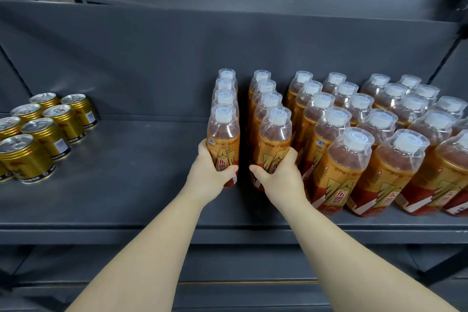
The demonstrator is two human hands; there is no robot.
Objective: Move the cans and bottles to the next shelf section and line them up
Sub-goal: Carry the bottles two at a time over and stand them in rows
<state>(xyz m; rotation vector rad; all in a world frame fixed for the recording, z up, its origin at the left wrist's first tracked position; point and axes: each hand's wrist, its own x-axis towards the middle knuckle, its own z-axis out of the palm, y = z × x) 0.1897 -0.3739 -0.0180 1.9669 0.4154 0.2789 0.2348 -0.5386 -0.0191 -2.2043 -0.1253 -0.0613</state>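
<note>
Bottles [331, 132] of amber drink, white-capped, stand upright in rows running front to back across the right half of the shelf [126, 200]. Gold cans [48, 129] form a cluster at the far left, well apart from them, with bare shelf between.

The left hand [211, 172] is curled round the lower label of the leftmost front bottle [223, 134]. The right hand [281, 175] grips the second-row front bottle [276, 139] the same way, thumbs turned toward the gap between the two rows. Both held bottles are upright; whether their bases rest on the shelf or sit just off it cannot be told.

The step in hand is judged to be handling one pair, one bottle per hand. The low grip suits it, since the weight sits below the narrow neck. Each bottle has a neighbour close behind it, so the pair should rise straight up or draw toward the shelf's front edge before travelling sideways; a sideways drag could tip the row behind in sequence. The glossy sleeves look slippery, which calls for firm, even pressure. On setting down, keep the bases flat, the labels facing forward and the two fronts level with each other, so each row reads as a straight file.
</note>
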